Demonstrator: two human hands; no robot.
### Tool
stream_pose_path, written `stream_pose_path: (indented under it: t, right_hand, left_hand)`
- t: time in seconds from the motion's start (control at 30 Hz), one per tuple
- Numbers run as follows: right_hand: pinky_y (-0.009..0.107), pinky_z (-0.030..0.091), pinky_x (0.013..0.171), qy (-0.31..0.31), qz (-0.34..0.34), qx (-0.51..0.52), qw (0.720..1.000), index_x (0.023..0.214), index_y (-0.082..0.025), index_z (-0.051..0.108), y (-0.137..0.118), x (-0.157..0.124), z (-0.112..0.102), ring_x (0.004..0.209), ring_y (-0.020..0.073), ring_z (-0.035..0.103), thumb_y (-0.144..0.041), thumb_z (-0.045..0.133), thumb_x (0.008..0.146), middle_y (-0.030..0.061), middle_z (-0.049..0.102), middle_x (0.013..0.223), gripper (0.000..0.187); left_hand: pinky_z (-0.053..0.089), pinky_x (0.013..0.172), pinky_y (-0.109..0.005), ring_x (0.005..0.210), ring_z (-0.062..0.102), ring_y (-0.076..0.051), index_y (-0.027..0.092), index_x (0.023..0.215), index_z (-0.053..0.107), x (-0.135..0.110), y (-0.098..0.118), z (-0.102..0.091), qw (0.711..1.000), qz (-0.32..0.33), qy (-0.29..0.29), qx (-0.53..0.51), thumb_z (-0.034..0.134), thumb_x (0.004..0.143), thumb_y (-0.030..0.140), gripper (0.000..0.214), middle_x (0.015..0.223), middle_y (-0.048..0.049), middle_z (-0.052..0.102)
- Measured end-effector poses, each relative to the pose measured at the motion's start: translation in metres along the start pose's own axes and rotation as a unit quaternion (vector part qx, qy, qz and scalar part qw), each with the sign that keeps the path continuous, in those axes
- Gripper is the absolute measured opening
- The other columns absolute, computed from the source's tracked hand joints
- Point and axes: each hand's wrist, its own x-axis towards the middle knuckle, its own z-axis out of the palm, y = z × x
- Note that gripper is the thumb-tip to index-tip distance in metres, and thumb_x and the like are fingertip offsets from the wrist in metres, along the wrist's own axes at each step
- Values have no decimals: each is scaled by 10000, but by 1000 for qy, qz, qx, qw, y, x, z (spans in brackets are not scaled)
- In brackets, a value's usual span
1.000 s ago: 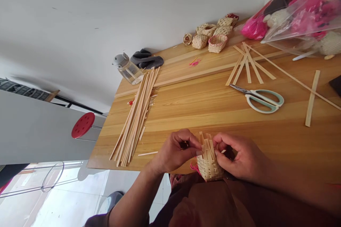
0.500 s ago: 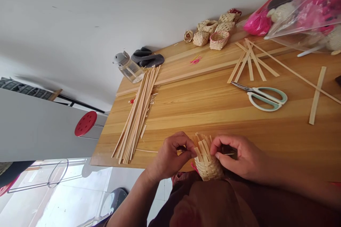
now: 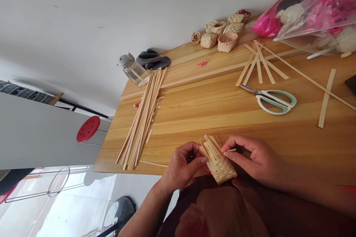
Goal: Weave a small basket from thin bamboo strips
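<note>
Flanking the basket (image 3: pixel 221 169): left hand (image 3: pixel 184 163) curled; right hand (image 3: pixel 251 156) pinching.

The basket (image 3: pixel 222 170) is matt, roughly woven strip; the surface (image 3: pixel 194 114), smooth grained wood; the bag (image 3: pixel 314 13) at the view's two o'clock, glossy clear plastic.

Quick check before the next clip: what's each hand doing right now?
Left hand: closed, thumb and fingers holding the left side of the small woven basket.
Right hand: closed, pinching a thin strip by its rim.
</note>
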Motion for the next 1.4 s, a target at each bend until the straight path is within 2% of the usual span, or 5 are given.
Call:
stream_pose_path:
  t: [0.33,0.6,0.8,1.03,1.4]
  right_hand:
    - [302,503,707,-36,-81,-77,993,1000,-236,676,4,-5,-9,770,168,650,-228,610,918,8,715,890,106]
    - [352,497,783,-35,-88,-103,990,1041,-233,651,1,-4,-11,896,217,640,-373,812,810,35,675,1020,314]
    - [364,508,768,-62,-63,-104,991,1075,-247,639,1,-4,-14,900,245,631,-566,912,652,44,661,1065,595]
    - [327,512,698,-73,-44,-87,993,1105,-266,636,5,-10,-11,831,209,618,-391,892,715,26,655,1040,483]
    - [323,510,680,-75,-62,-90,991,1083,-273,622,4,-14,-10,800,192,600,-410,835,788,34,633,1047,388]
  left_hand:
    - [398,691,-243,723,506,-115,140,832,607,1,0,2,997,6,-2,80,717,894,316,217,759,0,571]
    - [517,799,-276,863,617,-150,221,1125,623,-1,-8,19,966,109,151,179,700,881,194,257,904,-4,638]
    - [535,866,-337,960,659,-205,213,1085,737,-10,4,22,936,161,98,298,828,815,270,291,1041,-63,700]
    - [528,858,-340,969,633,-219,195,1121,677,-13,2,23,935,177,58,300,979,585,403,650,1064,-63,675]
    - [507,846,-333,947,612,-207,205,1023,668,-13,-1,27,934,183,61,300,918,695,436,473,1017,-51,662]
